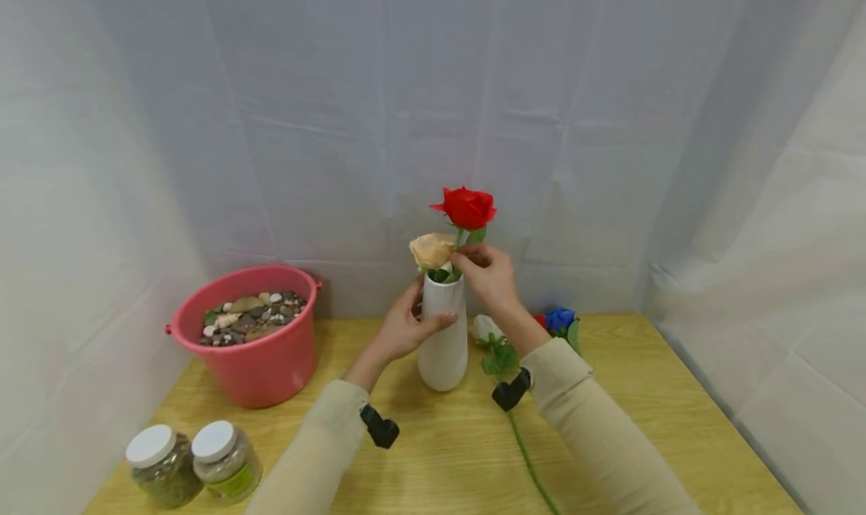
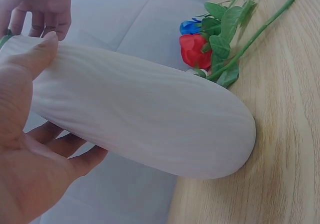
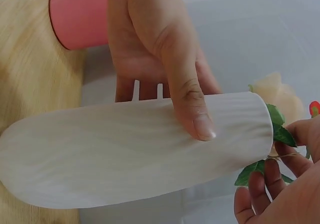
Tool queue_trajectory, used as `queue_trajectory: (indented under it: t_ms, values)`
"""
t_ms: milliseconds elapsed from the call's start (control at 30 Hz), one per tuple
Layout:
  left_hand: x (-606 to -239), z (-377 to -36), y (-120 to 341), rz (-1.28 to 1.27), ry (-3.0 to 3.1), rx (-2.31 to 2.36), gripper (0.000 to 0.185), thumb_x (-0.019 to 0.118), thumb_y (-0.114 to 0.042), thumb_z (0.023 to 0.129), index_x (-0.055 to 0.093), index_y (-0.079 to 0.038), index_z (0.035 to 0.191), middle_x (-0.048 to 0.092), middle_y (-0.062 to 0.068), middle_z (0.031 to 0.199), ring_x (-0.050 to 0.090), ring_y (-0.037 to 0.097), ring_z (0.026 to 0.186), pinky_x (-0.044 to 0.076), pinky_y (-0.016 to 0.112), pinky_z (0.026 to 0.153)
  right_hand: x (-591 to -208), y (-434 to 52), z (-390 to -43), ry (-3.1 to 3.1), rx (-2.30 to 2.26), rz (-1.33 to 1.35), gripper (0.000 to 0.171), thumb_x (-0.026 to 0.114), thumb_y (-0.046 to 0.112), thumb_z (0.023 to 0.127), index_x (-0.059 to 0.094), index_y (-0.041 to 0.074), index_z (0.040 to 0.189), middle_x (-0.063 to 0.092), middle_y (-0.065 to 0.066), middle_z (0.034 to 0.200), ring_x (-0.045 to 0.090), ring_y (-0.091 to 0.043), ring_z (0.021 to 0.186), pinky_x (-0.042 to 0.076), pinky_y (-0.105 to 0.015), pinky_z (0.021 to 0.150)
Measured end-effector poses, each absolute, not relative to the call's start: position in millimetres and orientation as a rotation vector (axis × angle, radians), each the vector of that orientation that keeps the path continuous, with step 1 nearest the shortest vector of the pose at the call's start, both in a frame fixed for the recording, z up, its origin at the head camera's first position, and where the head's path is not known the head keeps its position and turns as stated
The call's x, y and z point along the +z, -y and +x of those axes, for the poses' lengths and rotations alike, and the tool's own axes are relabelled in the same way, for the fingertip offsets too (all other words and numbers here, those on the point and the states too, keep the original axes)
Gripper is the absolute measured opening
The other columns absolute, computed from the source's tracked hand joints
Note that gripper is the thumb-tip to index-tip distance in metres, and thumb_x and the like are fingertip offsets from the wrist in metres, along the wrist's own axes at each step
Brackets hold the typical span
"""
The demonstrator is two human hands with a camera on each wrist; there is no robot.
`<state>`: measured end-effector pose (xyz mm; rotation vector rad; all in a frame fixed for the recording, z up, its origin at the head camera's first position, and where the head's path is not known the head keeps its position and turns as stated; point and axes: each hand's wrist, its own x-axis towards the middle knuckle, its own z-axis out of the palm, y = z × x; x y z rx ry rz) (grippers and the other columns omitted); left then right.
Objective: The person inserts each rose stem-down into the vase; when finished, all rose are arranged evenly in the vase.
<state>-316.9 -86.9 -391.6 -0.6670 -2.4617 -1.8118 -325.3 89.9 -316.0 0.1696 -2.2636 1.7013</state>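
A white ribbed vase [image 1: 443, 334] [image 2: 145, 124] [image 3: 125, 149] stands upright on the wooden table [image 1: 643, 395]. My left hand [image 1: 409, 325] [image 3: 160, 64] grips its neck, thumb across the front. A cream rose [image 1: 431, 250] [image 3: 280, 97] and a red rose [image 1: 468, 207] stand in the vase. My right hand [image 1: 483, 271] [image 3: 277, 184] pinches the red rose's stem just above the vase mouth, beside its green leaves [image 3: 272, 126].
A pink bucket [image 1: 260, 349] [image 3: 80, 14] of pebbles sits at the left. Two white-lidded jars [image 1: 192, 462] stand at the front left corner. More flowers, blue [image 1: 560, 319] [image 2: 192, 27], red [image 2: 195, 49] and white [image 1: 483, 327], lie right of the vase, one stem [image 1: 531, 462] running forward. White cloth walls surround the table.
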Motion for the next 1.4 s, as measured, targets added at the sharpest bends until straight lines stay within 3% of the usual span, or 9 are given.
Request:
queue_trajectory:
  t_ms: [400, 567, 733, 933, 1067, 1233, 1400]
  values:
    - [-391.7, -319.0, 87.3, -0.69, 2.451, -1.79, 0.087, 0.076, -0.026, 0.098, 0.024, -0.023, 0.169, 0.046, 0.016, 0.162, 0.051, 0.04, 0.144, 0.048, 0.062, 0.112, -317.5, -90.6, -324.1, 2.267, 1.708, 0.165, 0.03, 0.074, 0.026, 0.096, 0.078, 0.003, 0.114, 0.079, -0.017, 0.11, 0.07, -0.027, 0.104, 0.051, -0.031, 0.086]
    - [-392.7, -318.5, 87.9, -0.665, 2.454, -1.794, 0.087, 0.077, -0.025, 0.098, 0.025, -0.022, 0.168, 0.048, 0.017, 0.161, 0.051, 0.04, 0.144, 0.048, 0.061, 0.113, -316.6, -102.3, -322.2, 2.275, 1.792, 0.181, 0.037, 0.074, 0.034, 0.098, 0.075, 0.007, 0.124, 0.076, -0.017, 0.12, 0.068, -0.029, 0.109, 0.054, -0.033, 0.087]
    - [-390.3, -316.2, 87.7, -0.653, 2.449, -1.79, 0.09, 0.077, -0.022, 0.097, 0.023, -0.017, 0.169, 0.048, 0.02, 0.16, 0.052, 0.042, 0.144, 0.048, 0.06, 0.113, -313.5, -129.5, -316.0, 2.281, 1.85, 0.163, 0.046, 0.07, 0.042, 0.101, 0.069, 0.011, 0.135, 0.071, -0.015, 0.13, 0.065, -0.029, 0.11, 0.057, -0.043, 0.093]
    - [-388.7, -314.6, 90.4, -0.678, 2.452, -1.774, 0.09, 0.076, -0.022, 0.097, 0.022, -0.015, 0.169, 0.047, 0.022, 0.161, 0.051, 0.044, 0.144, 0.047, 0.062, 0.113, -327.8, -175.6, -313.8, 2.308, 1.837, 0.115, 0.052, 0.067, 0.044, 0.103, 0.065, 0.007, 0.14, 0.068, -0.011, 0.13, 0.067, -0.014, 0.099, 0.058, -0.026, 0.083]
    - [-389.4, -314.4, 91.7, -0.674, 2.453, -1.772, 0.09, 0.076, -0.023, 0.097, 0.022, -0.016, 0.169, 0.046, 0.021, 0.161, 0.051, 0.043, 0.144, 0.047, 0.062, 0.113, -342.9, -203.7, -308.6, 2.324, 1.85, 0.052, 0.053, 0.066, 0.039, 0.104, 0.062, 0.004, 0.144, 0.069, -0.004, 0.123, 0.066, -0.004, 0.092, 0.058, -0.023, 0.079]
    - [-390.2, -315.2, 92.2, -0.677, 2.457, -1.761, 0.091, 0.076, -0.024, 0.098, 0.021, -0.016, 0.17, 0.047, 0.021, 0.161, 0.052, 0.042, 0.143, 0.048, 0.061, 0.113, -358.2, -232.4, -300.1, 2.326, 1.887, -0.012, 0.051, 0.067, 0.032, 0.105, 0.06, 0.002, 0.145, 0.068, 0.013, 0.105, 0.066, -0.001, 0.088, 0.059, -0.024, 0.078]
    - [-390.1, -315.3, 92.0, -0.691, 2.456, -1.758, 0.091, 0.076, -0.023, 0.097, 0.021, -0.014, 0.169, 0.048, 0.021, 0.16, 0.053, 0.042, 0.143, 0.048, 0.06, 0.113, -376.5, -257.4, -291.8, 2.385, 1.862, -0.059, 0.051, 0.066, 0.03, 0.105, 0.058, -0.001, 0.146, 0.067, 0.018, 0.1, 0.066, 0.001, 0.085, 0.059, -0.024, 0.078]
